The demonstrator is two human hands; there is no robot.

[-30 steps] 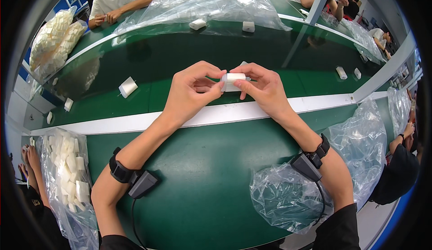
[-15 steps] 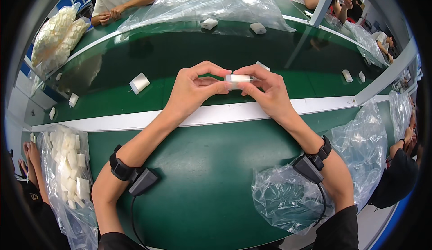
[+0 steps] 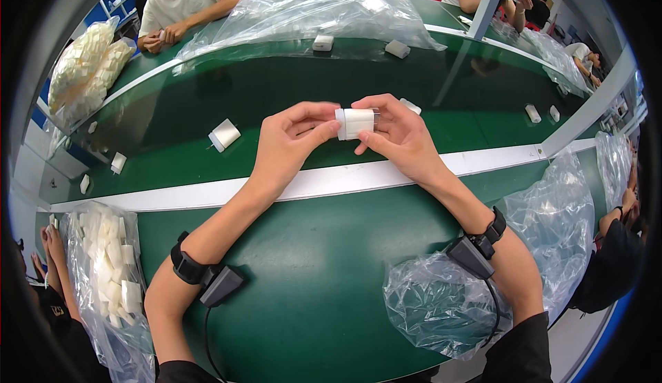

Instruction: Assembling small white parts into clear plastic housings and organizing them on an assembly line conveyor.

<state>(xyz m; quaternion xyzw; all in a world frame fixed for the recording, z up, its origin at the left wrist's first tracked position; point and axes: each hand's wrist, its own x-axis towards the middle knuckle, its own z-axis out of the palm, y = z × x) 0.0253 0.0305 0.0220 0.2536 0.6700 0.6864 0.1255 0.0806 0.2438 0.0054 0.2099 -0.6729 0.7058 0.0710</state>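
I have a white plug charger (image 3: 358,124) raised above the glossy dark green surface (image 3: 289,83) beyond the white rail (image 3: 331,185), its prongs toward my right. My right hand (image 3: 402,134) pinches the pronged end between thumb and fingers. My left hand (image 3: 289,138) curves in, thumb and forefinger at the translucent end; I cannot tell whether they grip it. Left of that hand lies another pronged charger (image 3: 224,135). Nearer me, a clear bag of white pieces (image 3: 103,266) and a crumpled clear bag (image 3: 441,307) flank the green tabletop (image 3: 303,279).
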